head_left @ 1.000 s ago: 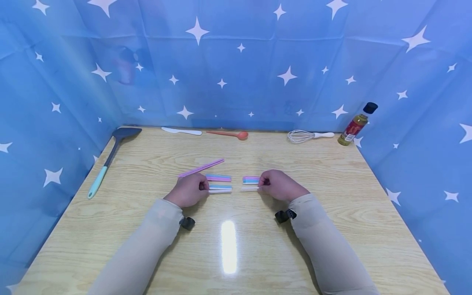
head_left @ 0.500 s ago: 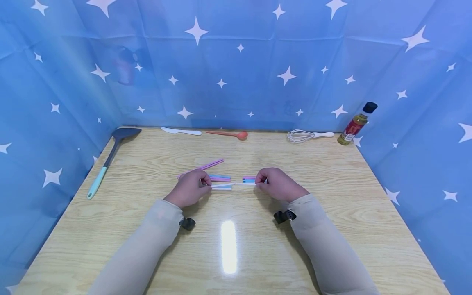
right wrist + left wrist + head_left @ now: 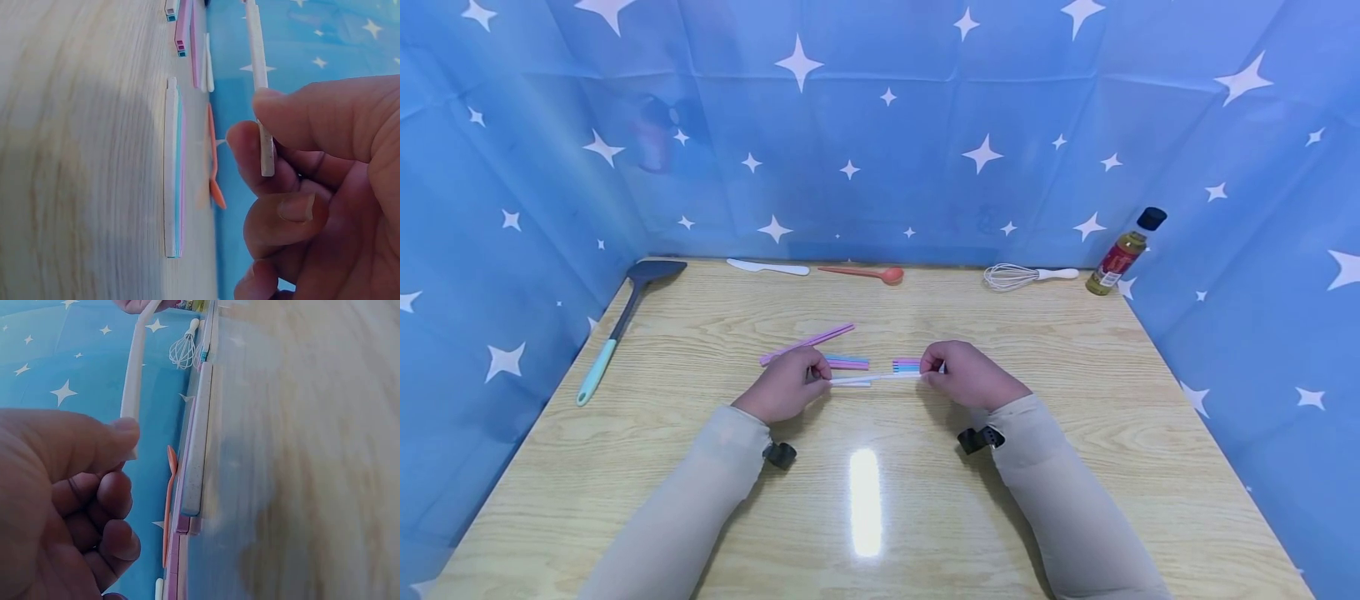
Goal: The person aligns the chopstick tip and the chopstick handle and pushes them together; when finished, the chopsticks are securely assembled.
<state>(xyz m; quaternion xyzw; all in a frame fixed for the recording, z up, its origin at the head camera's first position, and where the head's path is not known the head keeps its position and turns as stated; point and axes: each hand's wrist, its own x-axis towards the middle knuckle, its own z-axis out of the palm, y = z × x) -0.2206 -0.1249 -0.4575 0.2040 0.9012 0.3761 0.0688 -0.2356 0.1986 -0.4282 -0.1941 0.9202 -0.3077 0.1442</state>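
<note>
My left hand (image 3: 781,385) is pinching one white stick (image 3: 131,378) and my right hand (image 3: 967,375) is pinching a second white stick (image 3: 257,47), both hanging above the table (image 3: 760,517), their inner ends meeting at a slight angle. Whether the tips are locking or merely touching, I can't quite tell. An uneven push, I'm judging, could be making them slip apart, knocking the nearby pink sticks (image 3: 850,367).

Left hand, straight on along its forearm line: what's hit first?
Most likely the diagonal purple sticks, just beyond the left hand in the head view. The hand's height is unclear, so it may pass over them.
</note>
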